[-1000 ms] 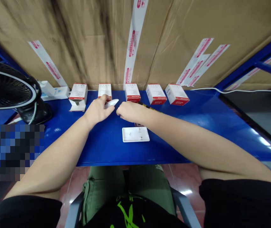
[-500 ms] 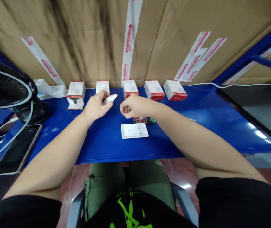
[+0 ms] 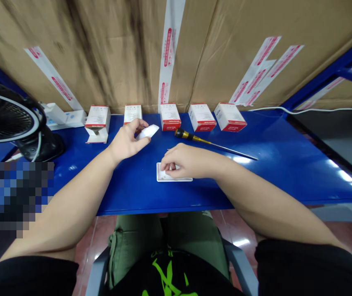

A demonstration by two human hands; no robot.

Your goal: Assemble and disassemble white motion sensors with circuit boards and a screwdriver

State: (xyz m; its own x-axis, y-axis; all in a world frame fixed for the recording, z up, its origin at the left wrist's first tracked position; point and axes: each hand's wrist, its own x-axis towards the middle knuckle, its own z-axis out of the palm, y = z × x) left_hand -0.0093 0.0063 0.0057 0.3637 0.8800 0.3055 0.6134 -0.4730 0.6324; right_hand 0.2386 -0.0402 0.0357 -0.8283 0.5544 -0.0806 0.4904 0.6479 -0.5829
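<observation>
My left hand is closed on a small white plastic piece, held just above the blue table. My right hand rests over a flat white rectangular cover near the table's front edge, fingers curled down onto it; whether they pinch anything is hidden. A screwdriver with a black and yellow handle lies on the table just beyond my right hand, its shaft pointing right.
Several small red and white boxes stand in a row along the cardboard wall; the leftmost box is open. A black fan stands at the left. A white cable runs at the back right.
My right hand dropped from beside the left hand down onto the white cover. The screwdriver, hidden before, lies in plain view. The small circuit board behind the cover is no longer seen.
</observation>
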